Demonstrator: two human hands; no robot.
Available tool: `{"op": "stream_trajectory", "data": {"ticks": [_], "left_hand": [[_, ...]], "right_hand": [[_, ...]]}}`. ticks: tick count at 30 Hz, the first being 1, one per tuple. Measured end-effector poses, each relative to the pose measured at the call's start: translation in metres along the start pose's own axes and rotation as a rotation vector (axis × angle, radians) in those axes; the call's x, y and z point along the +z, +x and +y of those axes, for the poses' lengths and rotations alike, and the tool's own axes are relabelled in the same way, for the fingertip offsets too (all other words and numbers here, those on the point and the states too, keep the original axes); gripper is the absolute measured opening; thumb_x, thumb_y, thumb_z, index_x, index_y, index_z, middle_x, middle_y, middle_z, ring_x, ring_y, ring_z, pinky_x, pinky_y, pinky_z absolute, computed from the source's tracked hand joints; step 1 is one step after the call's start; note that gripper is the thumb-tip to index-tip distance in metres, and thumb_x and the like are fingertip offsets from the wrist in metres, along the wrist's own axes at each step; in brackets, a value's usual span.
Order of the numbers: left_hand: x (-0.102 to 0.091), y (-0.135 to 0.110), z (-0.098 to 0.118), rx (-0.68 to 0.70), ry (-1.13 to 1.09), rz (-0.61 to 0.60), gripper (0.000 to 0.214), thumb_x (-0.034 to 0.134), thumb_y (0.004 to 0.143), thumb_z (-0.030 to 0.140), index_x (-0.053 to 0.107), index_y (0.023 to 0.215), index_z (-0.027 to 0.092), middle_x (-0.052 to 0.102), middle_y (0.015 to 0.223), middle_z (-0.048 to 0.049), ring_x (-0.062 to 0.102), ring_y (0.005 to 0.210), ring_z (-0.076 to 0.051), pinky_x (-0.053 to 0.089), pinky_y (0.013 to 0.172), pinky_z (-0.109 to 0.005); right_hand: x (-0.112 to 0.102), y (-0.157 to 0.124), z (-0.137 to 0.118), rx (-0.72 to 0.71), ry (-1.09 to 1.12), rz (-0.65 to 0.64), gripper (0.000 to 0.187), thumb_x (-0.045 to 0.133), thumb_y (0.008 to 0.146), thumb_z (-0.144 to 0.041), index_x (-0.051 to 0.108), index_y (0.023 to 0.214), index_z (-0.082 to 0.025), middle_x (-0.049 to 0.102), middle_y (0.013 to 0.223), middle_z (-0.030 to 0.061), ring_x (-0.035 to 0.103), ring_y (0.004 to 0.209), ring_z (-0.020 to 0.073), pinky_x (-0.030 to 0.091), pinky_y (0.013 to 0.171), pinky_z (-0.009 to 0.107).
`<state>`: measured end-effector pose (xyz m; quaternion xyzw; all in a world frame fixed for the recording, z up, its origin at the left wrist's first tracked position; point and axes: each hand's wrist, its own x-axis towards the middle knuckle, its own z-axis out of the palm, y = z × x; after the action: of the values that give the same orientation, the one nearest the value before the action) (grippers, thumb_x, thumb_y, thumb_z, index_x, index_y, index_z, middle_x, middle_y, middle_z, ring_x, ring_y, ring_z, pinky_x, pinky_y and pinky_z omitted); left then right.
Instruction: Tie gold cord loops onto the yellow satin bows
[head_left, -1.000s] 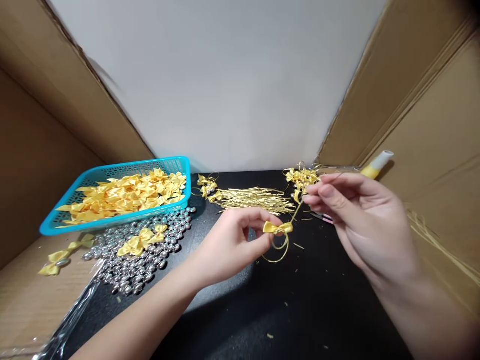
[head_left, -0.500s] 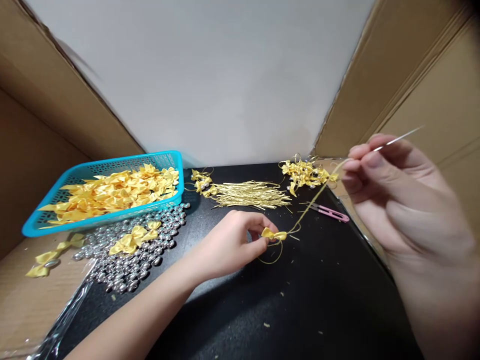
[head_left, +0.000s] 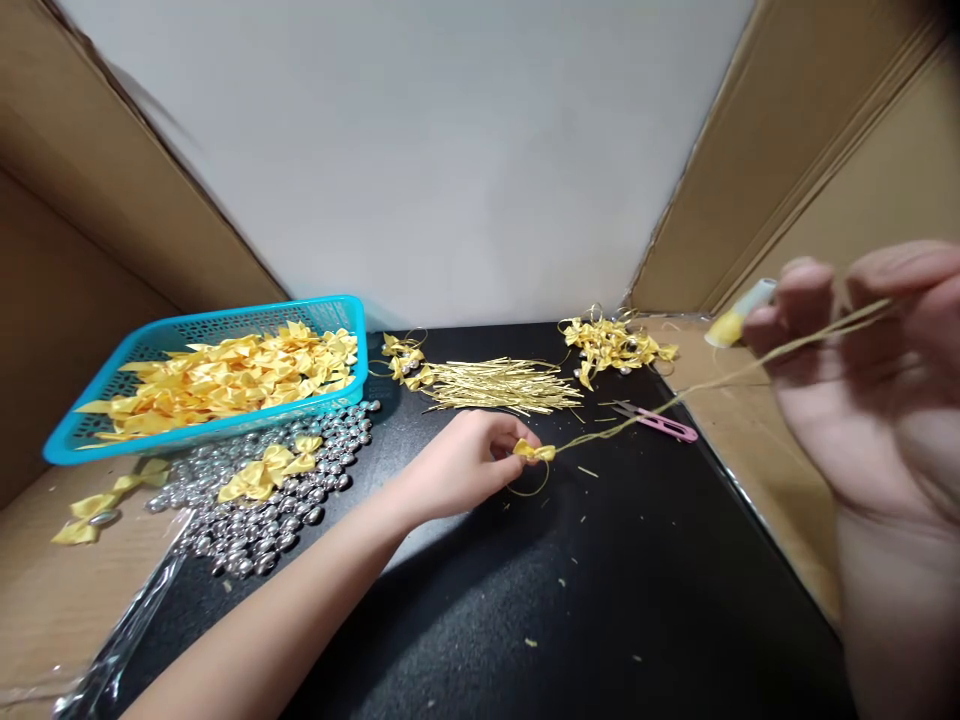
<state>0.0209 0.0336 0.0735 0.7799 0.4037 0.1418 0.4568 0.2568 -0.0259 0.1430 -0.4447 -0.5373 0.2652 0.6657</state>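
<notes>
— Starting at the left: lying in the blue basket (head_left: 202,330), lots of loose yellow bows (head_left: 225,385), not yet used. Sitting just beside it on the black bench (head_left: 637,600), a heap of silver beads (head_left: 270,520) with a few more bows on top.

— And in the middle?

— Pinching one small yellow bow (head_left: 534,452) low over the bench with the left hand (head_left: 465,465), fingers closed tight on it. Hanging under the bow, a little loop of gold thread (head_left: 660,405). Lying behind, a bunch of cut gold strings (head_left: 502,385), still waiting.

— And on the right?

— Pulling the thread long and tight, up and away, with the right hand (head_left: 862,390), fingers squeezed shut on the far end. Resting near the thread, pink snips (head_left: 660,425), untouched. Piled at the back, some finished bows (head_left: 611,345) already tied with thread.

— How far along, then?

— Looking like early days: only a small pile done, a full basket left. For this bow, probably tightening the knot, with cutting still to come.
</notes>
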Motion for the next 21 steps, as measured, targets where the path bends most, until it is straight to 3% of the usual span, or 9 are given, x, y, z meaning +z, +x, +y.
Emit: {"op": "stream_trajectory", "data": {"ticks": [3,6,9,16,21], "left_hand": [[-0.001,0.001,-0.002,0.044,-0.08,0.054,0.021,0.056,0.084,0.015,0.07,0.1,0.013,0.075,0.097,-0.0073,0.069,0.084,-0.017,0.049,0.069,-0.025],[-0.002,-0.002,0.001,0.097,-0.072,0.111,0.025,0.055,0.084,0.015,0.07,0.104,0.014,0.075,0.099,-0.0065,0.068,0.086,-0.017,0.05,0.072,-0.026],[0.0,-0.005,0.006,0.135,0.006,0.134,0.028,0.055,0.083,0.011,0.07,0.106,0.015,0.076,0.089,-0.0039,0.065,0.076,-0.015,0.049,0.069,-0.026],[0.014,-0.002,0.003,0.133,0.234,0.115,0.03,0.054,0.079,0.008,0.071,0.101,0.017,0.075,0.081,-0.0039,0.063,0.065,-0.016,0.048,0.066,-0.028],[0.03,0.001,-0.002,0.116,0.168,0.034,0.029,0.053,0.078,0.007,0.072,0.099,0.016,0.076,0.083,-0.0047,0.066,0.068,-0.017,0.05,0.066,-0.028]], "right_hand": [[0.022,-0.005,0.01,-0.026,0.203,-0.037,0.011,0.082,0.072,-0.029,0.073,0.078,-0.033,0.075,0.078,-0.0069,0.072,0.08,0.014,0.058,0.081,0.031],[0.041,-0.009,0.024,0.105,0.213,-0.156,0.011,0.082,0.07,-0.022,0.073,0.075,-0.025,0.076,0.076,-0.0041,0.073,0.073,0.014,0.062,0.073,0.029],[0.045,-0.011,0.029,0.156,0.205,-0.204,0.011,0.082,0.071,-0.024,0.072,0.075,-0.025,0.076,0.078,-0.003,0.074,0.076,0.016,0.063,0.074,0.03],[0.04,-0.016,0.011,0.066,0.22,-0.107,0.012,0.082,0.072,-0.029,0.07,0.076,-0.031,0.076,0.078,-0.005,0.075,0.079,0.0181,0.063,0.075,0.032],[0.044,-0.019,0.013,0.077,0.244,-0.144,0.012,0.08,0.075,-0.026,0.07,0.078,-0.032,0.076,0.08,-0.0063,0.074,0.08,0.0169,0.062,0.079,0.033]]}}
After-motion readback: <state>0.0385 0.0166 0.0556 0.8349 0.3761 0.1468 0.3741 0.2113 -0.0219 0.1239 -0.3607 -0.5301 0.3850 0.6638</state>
